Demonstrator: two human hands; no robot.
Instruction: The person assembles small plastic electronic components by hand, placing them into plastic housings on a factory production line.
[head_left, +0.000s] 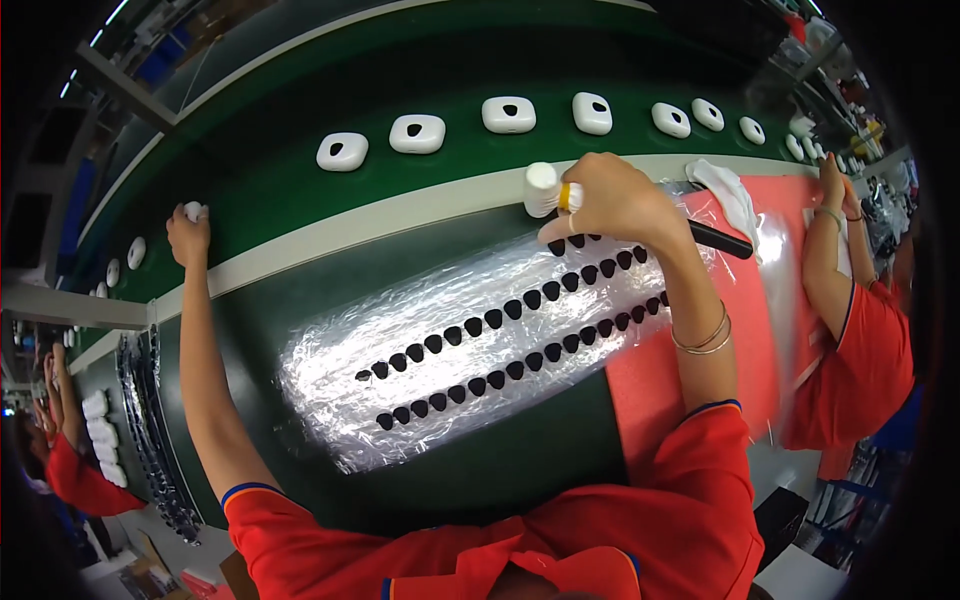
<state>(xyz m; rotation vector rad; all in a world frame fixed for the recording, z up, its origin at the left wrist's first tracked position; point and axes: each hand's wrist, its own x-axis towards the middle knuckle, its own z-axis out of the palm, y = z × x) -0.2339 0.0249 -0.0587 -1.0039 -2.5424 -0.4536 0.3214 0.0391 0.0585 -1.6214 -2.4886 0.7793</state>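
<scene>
My left hand [188, 238] reaches far out to the left over the green belt. Its fingers are closed round a small white object [193, 209], mostly hidden by them; it resembles the rounded white cases on the belt. Closed around a mallet, my right hand [618, 203] is above the far edge of the bench. The mallet has a white head [541, 189] with a yellow band, and its black handle [722, 240] sticks out to the right. Below that hand lies a clear plastic sheet [330, 400] bearing rows of small black pieces [515, 371].
Rounded white cases [417, 140] with black spots stand along the green belt [260, 185]. A pale rail [400, 213] separates belt from bench. At right lie a pink mat [650, 405] and a white cloth [730, 195]. Co-workers in red sit on both sides.
</scene>
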